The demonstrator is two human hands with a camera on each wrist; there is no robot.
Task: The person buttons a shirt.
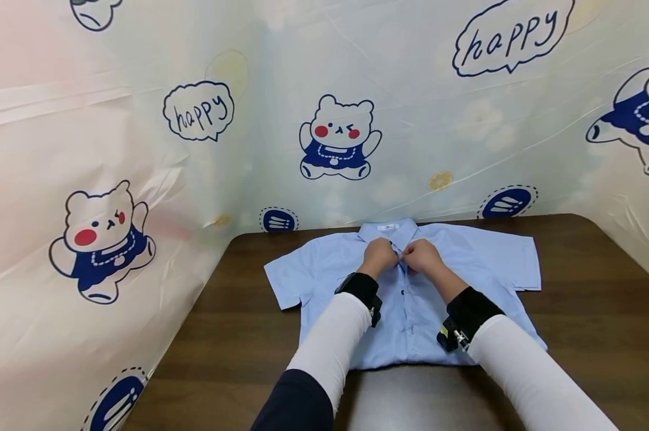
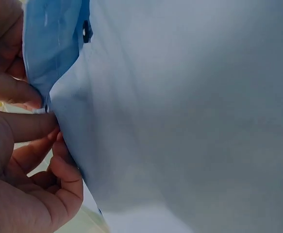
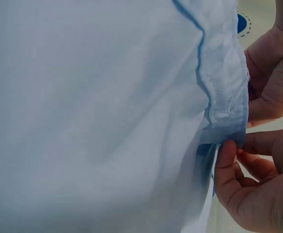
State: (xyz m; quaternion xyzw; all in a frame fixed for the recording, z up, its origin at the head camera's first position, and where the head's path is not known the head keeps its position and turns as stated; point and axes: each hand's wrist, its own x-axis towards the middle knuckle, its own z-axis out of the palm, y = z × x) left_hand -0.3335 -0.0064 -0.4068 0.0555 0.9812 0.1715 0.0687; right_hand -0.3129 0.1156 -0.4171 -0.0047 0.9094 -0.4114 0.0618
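Note:
A light blue short-sleeved shirt (image 1: 324, 275) lies front up with its collar (image 1: 405, 230) at the far side. Both hands meet at the front placket just below the collar. My left hand (image 1: 379, 256) pinches one edge of the placket; in the left wrist view its thumb and fingers (image 2: 34, 128) are on the fabric edge. Right beside it, my right hand (image 1: 423, 257) pinches the other edge. A dark button (image 2: 86, 31) shows in the left wrist view, and a stitched buttonhole (image 3: 230, 104) in the right wrist view. The pinched spot itself is partly hidden by fingers.
The shirt rests on a dark brown wooden table (image 1: 211, 353), near its far edge. Behind and to the left hangs a pale curtain (image 1: 270, 108) printed with bears and "happy" bubbles. A lower dark button (image 1: 402, 293) sits down the placket.

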